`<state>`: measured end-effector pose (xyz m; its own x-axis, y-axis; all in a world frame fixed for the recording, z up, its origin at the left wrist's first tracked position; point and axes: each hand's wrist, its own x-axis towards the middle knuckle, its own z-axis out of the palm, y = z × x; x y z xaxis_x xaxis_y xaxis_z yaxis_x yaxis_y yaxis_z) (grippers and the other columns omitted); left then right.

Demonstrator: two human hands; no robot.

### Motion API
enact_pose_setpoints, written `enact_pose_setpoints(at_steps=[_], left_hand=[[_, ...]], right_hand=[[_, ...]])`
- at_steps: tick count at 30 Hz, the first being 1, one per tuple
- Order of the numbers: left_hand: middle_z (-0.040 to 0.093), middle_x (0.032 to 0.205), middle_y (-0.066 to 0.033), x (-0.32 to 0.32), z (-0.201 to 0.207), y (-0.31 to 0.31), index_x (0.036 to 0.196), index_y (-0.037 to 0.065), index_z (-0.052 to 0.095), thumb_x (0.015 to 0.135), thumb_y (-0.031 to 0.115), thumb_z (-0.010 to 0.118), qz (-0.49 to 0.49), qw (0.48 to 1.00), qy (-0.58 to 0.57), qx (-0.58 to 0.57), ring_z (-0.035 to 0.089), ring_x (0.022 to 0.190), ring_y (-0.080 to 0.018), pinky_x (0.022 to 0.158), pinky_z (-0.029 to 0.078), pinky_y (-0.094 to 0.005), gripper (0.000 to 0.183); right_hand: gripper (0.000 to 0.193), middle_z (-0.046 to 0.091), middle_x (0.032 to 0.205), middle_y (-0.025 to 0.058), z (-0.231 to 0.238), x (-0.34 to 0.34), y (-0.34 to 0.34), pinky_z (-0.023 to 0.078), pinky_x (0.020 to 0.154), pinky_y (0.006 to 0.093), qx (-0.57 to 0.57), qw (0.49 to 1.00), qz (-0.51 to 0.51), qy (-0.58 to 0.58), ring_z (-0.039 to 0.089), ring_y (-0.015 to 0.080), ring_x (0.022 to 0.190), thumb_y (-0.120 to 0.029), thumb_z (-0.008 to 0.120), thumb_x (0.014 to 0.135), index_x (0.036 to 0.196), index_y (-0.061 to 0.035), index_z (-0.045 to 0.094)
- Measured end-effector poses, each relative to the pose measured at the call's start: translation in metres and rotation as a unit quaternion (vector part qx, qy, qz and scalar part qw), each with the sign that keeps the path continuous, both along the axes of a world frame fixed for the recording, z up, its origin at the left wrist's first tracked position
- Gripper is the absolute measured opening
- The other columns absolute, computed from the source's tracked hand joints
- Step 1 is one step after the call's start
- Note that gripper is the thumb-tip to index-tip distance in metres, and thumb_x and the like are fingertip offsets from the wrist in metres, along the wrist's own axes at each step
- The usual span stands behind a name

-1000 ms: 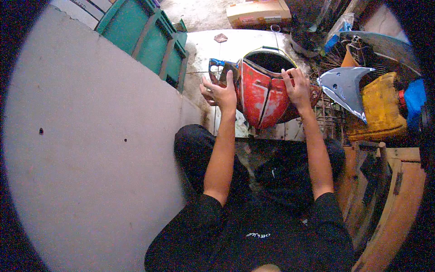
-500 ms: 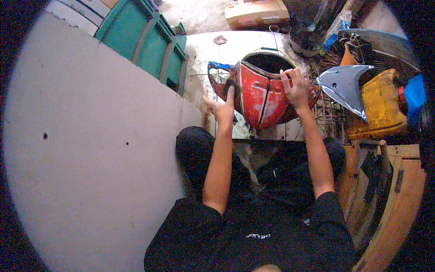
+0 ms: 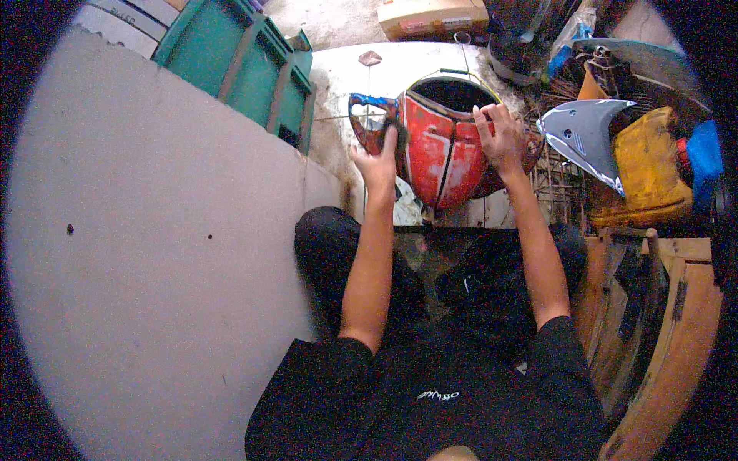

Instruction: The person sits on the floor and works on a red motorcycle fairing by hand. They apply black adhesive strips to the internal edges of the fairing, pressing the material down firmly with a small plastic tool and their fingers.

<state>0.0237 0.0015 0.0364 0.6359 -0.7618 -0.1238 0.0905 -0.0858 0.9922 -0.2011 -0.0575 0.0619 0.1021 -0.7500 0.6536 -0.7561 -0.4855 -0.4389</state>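
A red motorcycle fairing panel [image 3: 430, 150] with pale, scuffed patches and a dark centre seam lies in front of me. Its left wing is edged in blue and has an opening. My left hand [image 3: 377, 165] grips that wing near the body, one digit laid along a dark patch whose nature I cannot make out; the other fingers are partly hidden. On the right, my right hand [image 3: 501, 142] holds the panel's upper edge with bent fingers. Right behind the panel is a dark round opening, like a bucket's [image 3: 461, 94], with a thin wire handle.
A white wall board [image 3: 154, 215] runs along my left, with a green crate [image 3: 254, 69] beyond it. At right are a grey fairing piece [image 3: 580, 134], a yellow jerrycan [image 3: 649, 169] and a wooden frame [image 3: 676, 323]. A cardboard box [image 3: 434, 19] sits at the back.
The whole view has shifted slightly, so the panel and surroundings sit a little higher. My left hand's outer fingers look closer in to the wing; the right hand keeps its place on the panel.
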Motion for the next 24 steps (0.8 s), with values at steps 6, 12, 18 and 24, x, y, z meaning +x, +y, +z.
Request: enact_pose_setpoints(at_steps=[6,12,18,24], left_hand=[[0.038,0.143,-0.0277,0.006,-0.016,-0.008,0.145,-0.010,0.017,0.074,0.051,0.082,0.032,0.994,-0.091,0.052,0.040,0.133,-0.0351,0.112,0.031,-0.0402,0.114],[0.031,0.148,-0.0274,-0.003,0.000,-0.007,0.146,-0.009,0.018,0.072,0.050,0.084,0.017,0.999,0.021,0.035,0.040,0.133,-0.0354,0.110,0.035,-0.0428,0.115],[0.037,0.143,-0.0254,-0.004,-0.019,0.001,0.148,-0.006,0.017,0.068,0.051,0.086,0.009,0.993,-0.006,0.115,0.040,0.132,-0.0333,0.110,0.034,-0.0416,0.120],[0.024,0.144,-0.0331,0.019,-0.011,-0.025,0.145,-0.007,0.018,0.063,0.059,0.086,0.043,0.993,-0.033,0.107,0.030,0.133,-0.0397,0.112,0.028,-0.0464,0.126]], right_hand=[[0.027,0.059,0.090,0.0095,-0.001,-0.003,0.000,0.042,0.075,0.0431,0.065,0.998,0.002,0.000,0.059,0.0314,0.086,-0.035,0.055,0.096,0.090,-0.0093,0.061],[0.025,0.059,0.084,0.0103,-0.001,-0.004,0.003,0.045,0.073,0.0468,0.025,0.999,-0.021,0.001,0.059,0.0324,0.079,-0.034,0.058,0.094,0.085,-0.0109,0.061],[0.025,0.058,0.082,0.0105,-0.005,-0.011,-0.001,0.046,0.070,0.0461,0.007,1.000,-0.016,0.012,0.058,0.0322,0.075,-0.034,0.058,0.094,0.085,-0.0107,0.061],[0.025,0.058,0.083,0.0105,0.003,0.010,0.004,0.046,0.070,0.0459,0.030,1.000,0.009,-0.003,0.060,0.0322,0.077,-0.033,0.058,0.095,0.084,-0.0110,0.060]])
